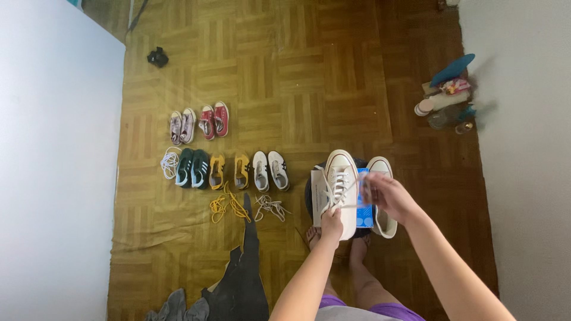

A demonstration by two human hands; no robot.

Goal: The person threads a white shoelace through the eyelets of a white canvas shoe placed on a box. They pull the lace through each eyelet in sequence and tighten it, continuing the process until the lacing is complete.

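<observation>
A white low sneaker with white laces lies on a small round dark stool, over a blue and white sheet. My left hand holds the sneaker at its heel end. My right hand pinches a white lace pulled out sideways from the eyelets. The second white sneaker lies just right of the first, partly under my right hand. My bare feet show below the stool.
On the wooden floor to the left stand pairs of shoes: yellow, white with dark stripes, dark green, red, pale pink. Loose laces lie beside them. Bottles and a blue insole sit at the right wall.
</observation>
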